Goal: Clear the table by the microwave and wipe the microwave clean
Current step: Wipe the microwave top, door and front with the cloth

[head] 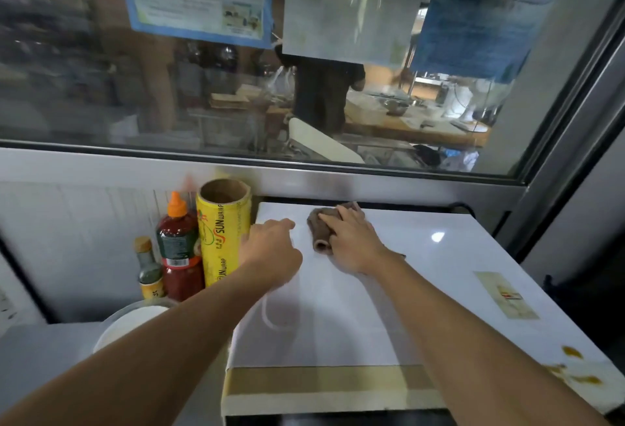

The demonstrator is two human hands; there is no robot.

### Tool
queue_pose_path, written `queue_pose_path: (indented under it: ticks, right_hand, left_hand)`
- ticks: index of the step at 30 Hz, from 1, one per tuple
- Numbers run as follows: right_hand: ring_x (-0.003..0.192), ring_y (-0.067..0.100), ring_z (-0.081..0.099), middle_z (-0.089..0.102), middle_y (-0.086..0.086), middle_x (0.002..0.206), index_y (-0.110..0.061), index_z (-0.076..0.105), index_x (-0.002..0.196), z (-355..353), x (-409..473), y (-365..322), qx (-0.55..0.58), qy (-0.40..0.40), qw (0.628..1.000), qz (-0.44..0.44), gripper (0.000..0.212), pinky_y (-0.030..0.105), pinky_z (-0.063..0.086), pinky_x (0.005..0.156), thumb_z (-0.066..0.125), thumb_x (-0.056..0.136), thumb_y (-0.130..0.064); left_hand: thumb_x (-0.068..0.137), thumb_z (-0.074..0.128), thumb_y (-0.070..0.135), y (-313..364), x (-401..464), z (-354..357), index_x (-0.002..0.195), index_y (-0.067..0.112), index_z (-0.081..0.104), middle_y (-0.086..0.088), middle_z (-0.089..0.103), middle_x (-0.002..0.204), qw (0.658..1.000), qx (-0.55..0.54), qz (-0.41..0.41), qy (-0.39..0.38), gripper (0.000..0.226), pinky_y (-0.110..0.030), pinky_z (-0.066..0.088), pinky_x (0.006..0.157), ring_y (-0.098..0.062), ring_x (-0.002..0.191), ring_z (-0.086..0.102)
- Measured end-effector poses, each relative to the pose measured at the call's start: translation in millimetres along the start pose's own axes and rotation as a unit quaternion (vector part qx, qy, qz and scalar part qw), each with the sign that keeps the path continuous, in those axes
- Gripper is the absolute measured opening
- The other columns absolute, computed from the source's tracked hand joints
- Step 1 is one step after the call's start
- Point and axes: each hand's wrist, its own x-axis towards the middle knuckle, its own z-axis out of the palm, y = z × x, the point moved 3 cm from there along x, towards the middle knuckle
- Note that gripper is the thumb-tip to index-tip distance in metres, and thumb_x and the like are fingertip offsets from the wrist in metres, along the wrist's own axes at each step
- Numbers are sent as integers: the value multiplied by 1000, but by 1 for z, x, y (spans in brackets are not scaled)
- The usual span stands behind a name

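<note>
The white microwave (422,290) fills the lower right, and I look down on its top. A crumpled brown cloth (321,227) lies near the top's back edge. My right hand (351,243) lies over the cloth with its fingers curled on it and presses it to the surface. My left hand (270,253) rests at the microwave's left edge, fingers loosely bent, holding nothing that I can make out. Yellow-brown stains (575,368) mark the front right corner of the top.
Left of the microwave stand a yellow cling-wrap roll (221,232), a red sauce bottle (177,246) with an orange cap and a small dark bottle (148,270). A white bowl (125,324) sits lower left. A glass window (236,87) lies behind; a steel wall (575,188) closes the right.
</note>
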Motion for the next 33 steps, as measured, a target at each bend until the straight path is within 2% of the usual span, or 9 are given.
queue_pose_path:
  ticks: [2, 6, 9, 13, 20, 23, 26, 29, 33]
  right_hand:
    - [143, 29, 6, 17, 7, 153, -29, 27, 146, -1, 7, 10, -1, 2, 1000, 8, 55, 42, 12, 117, 38, 92, -24]
    - [141, 29, 10, 23, 8, 149, -28, 35, 138, -8, 11, 44, 3, 23, 999, 22, 46, 43, 17, 114, 38, 92, -28]
    - [141, 31, 12, 24, 10, 150, -28, 35, 137, -19, 1, 97, -21, 33, 995, 88, 44, 44, 20, 113, 36, 93, -31]
    - [142, 33, 7, 15, 10, 154, -28, 26, 144, -27, -10, 118, -47, 9, 988, 148, 48, 45, 13, 115, 30, 96, -33]
    - [144, 31, 2, 10, 9, 157, -35, 25, 146, -3, -5, 22, -24, 12, 1000, 7, 52, 46, 5, 118, 28, 95, -49]
    - [143, 29, 5, 19, 7, 153, -34, 32, 142, -2, -11, 33, -1, 19, 1000, -17, 48, 44, 12, 117, 30, 95, -48]
    - [140, 30, 13, 27, 6, 147, -33, 35, 139, -10, -26, 92, -13, 46, 998, 47, 45, 43, 22, 113, 32, 95, -43]
    - [140, 28, 15, 25, 6, 149, -31, 32, 140, -23, -52, 138, -39, 32, 988, 146, 46, 43, 22, 112, 28, 96, -43]
    - [140, 32, 12, 16, 10, 154, -30, 26, 143, -21, -63, 120, -55, -3, 982, 180, 49, 45, 14, 113, 19, 96, -44]
  left_hand:
    - [87, 53, 27, 11, 2, 9, 141, 29, 37, 3, 39, 147, 998, 52, 21, 5, 57, -40, 23, 112, -21, 136, 31]
    - [86, 51, 34, 15, 4, 16, 137, 29, 43, 3, 35, 147, 996, 89, 26, -4, 51, -43, 24, 110, -22, 136, 28]
    - [90, 46, 38, 14, 2, 18, 140, 31, 38, 4, 29, 151, 994, 101, 30, -15, 51, -45, 22, 111, -22, 139, 24]
    - [93, 43, 39, 15, -2, 20, 143, 31, 33, 6, 24, 154, 994, 102, 24, -17, 51, -46, 19, 112, -22, 141, 21]
    - [93, 44, 39, 19, -3, 18, 143, 31, 33, 3, 25, 154, 992, 120, 11, -23, 53, -51, 19, 112, -24, 141, 22]
    - [93, 44, 39, 21, -5, 17, 144, 31, 31, 3, 23, 155, 992, 120, 5, -32, 53, -53, 17, 112, -23, 142, 20]
    - [94, 43, 36, 23, -8, 16, 144, 29, 32, 3, 24, 155, 993, 116, 2, -36, 51, -54, 15, 113, -23, 142, 20]
    - [94, 43, 32, 27, -15, 16, 136, 27, 42, 3, 36, 148, 993, 117, -4, -10, 43, -51, 17, 112, -22, 138, 29]
    - [95, 42, 23, 42, -41, 15, 136, 29, 44, 4, 43, 142, 996, 77, 11, 34, 42, -40, 22, 109, -20, 132, 34]
